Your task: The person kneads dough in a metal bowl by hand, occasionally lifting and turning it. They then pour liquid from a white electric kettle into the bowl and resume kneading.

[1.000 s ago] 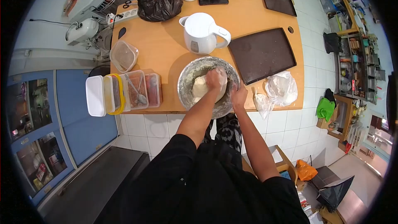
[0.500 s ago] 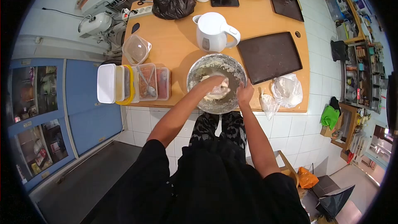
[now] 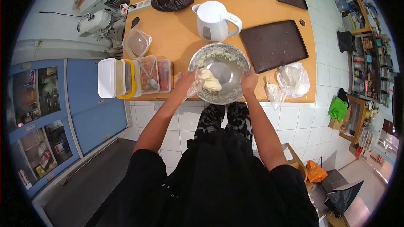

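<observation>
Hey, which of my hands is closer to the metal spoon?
Left: your left hand is at the dough, a short way right of the metal spoon; your right hand is farther right, holding the bowl.

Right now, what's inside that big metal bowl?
The metal bowl holds a pale lump of dough on its left side, with pale residue stuck on the walls. The left hand covers the dough's left end, and whatever lies beneath the lump is hidden.
</observation>
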A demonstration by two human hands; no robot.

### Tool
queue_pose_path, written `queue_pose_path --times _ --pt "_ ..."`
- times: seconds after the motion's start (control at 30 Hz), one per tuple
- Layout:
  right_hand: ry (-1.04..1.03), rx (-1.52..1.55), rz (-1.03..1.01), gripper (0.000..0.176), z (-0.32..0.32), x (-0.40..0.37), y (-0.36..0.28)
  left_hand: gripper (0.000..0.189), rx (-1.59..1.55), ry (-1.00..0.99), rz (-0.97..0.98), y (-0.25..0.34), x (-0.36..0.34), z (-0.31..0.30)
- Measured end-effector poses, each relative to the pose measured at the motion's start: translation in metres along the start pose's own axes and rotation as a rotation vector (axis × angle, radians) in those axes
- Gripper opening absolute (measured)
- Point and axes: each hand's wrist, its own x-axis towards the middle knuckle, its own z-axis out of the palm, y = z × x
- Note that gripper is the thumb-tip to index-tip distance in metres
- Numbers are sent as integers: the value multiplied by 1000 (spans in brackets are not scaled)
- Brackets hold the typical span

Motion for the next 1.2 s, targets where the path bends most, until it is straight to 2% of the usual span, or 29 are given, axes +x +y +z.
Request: queue_pose_path --times 0.03,0.13,0.17,0.27,0.3,0.4,0.43,0.47,0.53,0.57,0.67,0.77,0.87,1.0,1.13,1.2 --pt "-38 14 21 23 2 3 2 40 134 9 -153 8 0 8" --pt "-81 -54 5 24 9 5 8 49 368 20 -323 25 15 37" --pt "-70 -37 -7 24 9 3 7 56 364 -310 -366 11 31 56" --pt "-42 -30 -36 25 6 4 4 49 736 205 -140 1 39 108" --pt "-39 -49 -32 24 6 3 4 42 670 389 47 -5 44 116" --pt "-45 -36 -16 23 6 4 1 39 199 -20 -22 -29 64 136" --pt "-50 -22 -5 22 4 3 1 42 268 39 181 -37 58 130" --pt "-54 -10 -9 21 4 3 3 41 262 77 169 -33 53 133" --pt "-58 20 -17 20 8 5 5 41 255 156 147 10 38 95" --pt "-76 14 2 19 8 4 4 47 204 235 162 4 39 107" --pt "-106 8 23 18 6 9 -2 43 256 237 90 15 50 107" --pt "-99 20 3 18 4 6 -4 34 310 228 149 18 70 108" --pt "-88 28 8 20 -1 5 -5 26 331 123 254 -6 115 144" --pt "-118 70 39 22 2 2 2 21 295 88 143 5 143 145" --pt "-77 -12 1 21 4 1 3 24 222 165 -73 17 146 144" --pt "-69 10 52 21 5 -2 0 22 160 80 -89 16 146 147"
